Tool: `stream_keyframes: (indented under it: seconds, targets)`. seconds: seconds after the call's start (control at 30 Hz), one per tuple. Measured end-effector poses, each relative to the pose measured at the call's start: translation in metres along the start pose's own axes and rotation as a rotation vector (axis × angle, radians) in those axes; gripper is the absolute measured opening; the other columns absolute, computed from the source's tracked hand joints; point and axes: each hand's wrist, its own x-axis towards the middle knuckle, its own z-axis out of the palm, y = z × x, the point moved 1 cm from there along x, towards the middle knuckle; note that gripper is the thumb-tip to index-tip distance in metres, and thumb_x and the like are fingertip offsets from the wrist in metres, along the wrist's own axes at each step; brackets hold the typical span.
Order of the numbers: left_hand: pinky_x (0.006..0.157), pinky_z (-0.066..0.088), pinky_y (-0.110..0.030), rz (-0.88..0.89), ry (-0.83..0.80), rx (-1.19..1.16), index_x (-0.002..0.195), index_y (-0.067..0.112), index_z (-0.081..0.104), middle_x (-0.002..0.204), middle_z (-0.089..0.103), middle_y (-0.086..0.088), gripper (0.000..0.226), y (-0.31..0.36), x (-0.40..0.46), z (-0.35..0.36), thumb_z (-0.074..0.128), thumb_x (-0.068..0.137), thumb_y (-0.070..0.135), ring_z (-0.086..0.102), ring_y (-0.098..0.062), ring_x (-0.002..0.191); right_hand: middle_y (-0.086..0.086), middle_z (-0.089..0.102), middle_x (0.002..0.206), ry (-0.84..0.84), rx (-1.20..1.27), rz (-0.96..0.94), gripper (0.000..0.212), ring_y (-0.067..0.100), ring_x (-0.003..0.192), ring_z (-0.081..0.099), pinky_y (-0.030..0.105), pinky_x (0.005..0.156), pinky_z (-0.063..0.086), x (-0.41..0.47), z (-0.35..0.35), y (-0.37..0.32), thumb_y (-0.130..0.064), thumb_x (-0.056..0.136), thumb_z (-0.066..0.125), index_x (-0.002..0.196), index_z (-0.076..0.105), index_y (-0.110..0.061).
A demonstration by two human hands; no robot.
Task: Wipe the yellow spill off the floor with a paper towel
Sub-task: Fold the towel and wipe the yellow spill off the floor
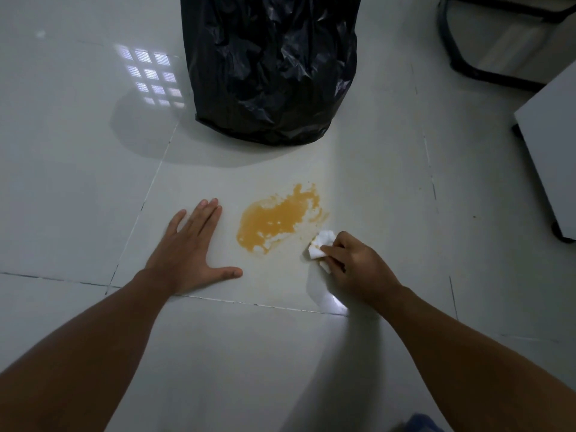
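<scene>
A yellow-orange spill (277,218) spreads over a pale floor tile (358,188) in the middle of the view, with thin smears at its right edge. My right hand (355,269) is shut on a crumpled white paper towel (321,244), pressed to the floor just right of and below the spill; the towel has a faint yellow stain. My left hand (190,247) lies flat on the tile to the left of the spill, fingers spread, holding nothing.
A black bin bag (271,67) stands on the floor just beyond the spill. A dark chair base (480,70) is at the top right, and a grey cabinet on castors (551,157) stands at the right edge.
</scene>
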Motion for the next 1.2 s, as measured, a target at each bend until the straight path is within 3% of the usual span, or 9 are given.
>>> stream_keyframes:
  seconds: [0.13,0.2,0.33,0.47,0.53,0.6,0.77,0.97,1.2]
  targets:
    - [0.123,0.013,-0.055,-0.029,0.008,0.01,0.16,0.013,0.016,0.169,0.011,0.0,0.127,0.002,-0.003,0.0,0.029,0.068,0.099,0.005,-0.018,0.156,0.006,0.057,0.099,0.097,0.033,0.315,0.021,0.023,0.087,0.06,0.025,0.077,0.046,0.019,-0.007,0.009,-0.023,0.094,0.059,0.107,0.073,-0.014]
    - [0.123,0.013,-0.055,-0.032,0.01,0.003,0.16,0.013,0.016,0.169,0.012,0.0,0.127,0.003,-0.004,0.0,0.028,0.067,0.1,0.006,-0.018,0.156,0.012,0.059,0.104,0.117,0.051,0.367,0.023,0.026,0.094,0.059,0.023,0.081,0.041,0.037,-0.008,0.012,-0.019,0.096,0.056,0.11,0.073,-0.013]
    - [0.123,0.013,-0.056,-0.034,0.038,-0.046,0.159,0.012,0.017,0.169,0.014,-0.001,0.128,0.001,-0.003,0.0,0.031,0.067,0.099,0.007,-0.019,0.156,0.014,0.058,0.109,0.098,0.027,0.356,0.024,0.021,0.097,0.056,0.012,0.082,0.033,0.077,-0.012,0.016,-0.013,0.097,0.055,0.113,0.07,-0.003]
    - [0.123,0.012,-0.056,-0.025,0.038,-0.059,0.159,0.012,0.017,0.169,0.015,-0.001,0.127,0.0,-0.003,0.001,0.034,0.067,0.098,0.007,-0.018,0.156,0.01,0.054,0.085,0.065,0.082,0.328,0.014,0.013,0.08,0.047,0.014,0.059,0.03,0.113,-0.015,0.017,-0.004,0.09,0.06,0.093,0.065,0.009]
    - [0.123,0.011,-0.055,-0.025,0.036,-0.055,0.159,0.012,0.017,0.169,0.015,-0.001,0.127,0.001,-0.002,0.002,0.034,0.067,0.098,0.006,-0.018,0.156,0.008,0.056,0.083,-0.015,0.027,0.249,0.017,0.014,0.076,0.049,0.019,0.06,0.029,0.12,-0.012,0.011,-0.007,0.084,0.065,0.097,0.074,-0.002]
    - [0.123,0.009,-0.054,-0.029,0.032,-0.054,0.159,0.013,0.015,0.169,0.014,-0.001,0.128,0.0,-0.002,0.002,0.033,0.067,0.099,0.004,-0.017,0.156,0.005,0.054,0.076,-0.075,-0.015,0.149,0.019,0.017,0.069,0.05,0.024,0.061,0.031,0.116,-0.009,0.003,-0.007,0.079,0.064,0.086,0.079,-0.016]
    - [0.124,0.008,-0.054,-0.038,0.03,-0.071,0.159,0.014,0.016,0.169,0.014,0.001,0.128,0.001,-0.002,0.001,0.033,0.066,0.099,0.005,-0.015,0.156,0.008,0.055,0.065,-0.034,0.017,0.24,0.017,0.019,0.057,0.049,0.029,0.053,0.037,0.084,-0.014,0.004,-0.021,0.08,0.064,0.068,0.073,-0.013]
    - [0.122,0.013,-0.055,-0.031,0.057,-0.073,0.158,0.013,0.021,0.168,0.019,-0.001,0.126,0.0,-0.001,0.001,0.036,0.067,0.098,0.011,-0.015,0.156,0.013,0.059,0.069,0.048,0.006,0.324,0.017,0.019,0.057,0.049,0.028,0.052,0.032,0.102,-0.027,0.026,-0.019,0.085,0.067,0.073,0.073,-0.009]
    - [0.121,0.017,-0.055,-0.032,0.058,-0.063,0.158,0.013,0.024,0.167,0.021,0.0,0.122,-0.001,0.0,0.0,0.038,0.069,0.096,0.013,-0.015,0.155,0.011,0.06,0.083,0.004,0.034,0.207,0.014,0.023,0.073,0.054,0.026,0.062,0.032,0.157,-0.004,-0.001,-0.011,0.081,0.065,0.084,0.078,-0.016]
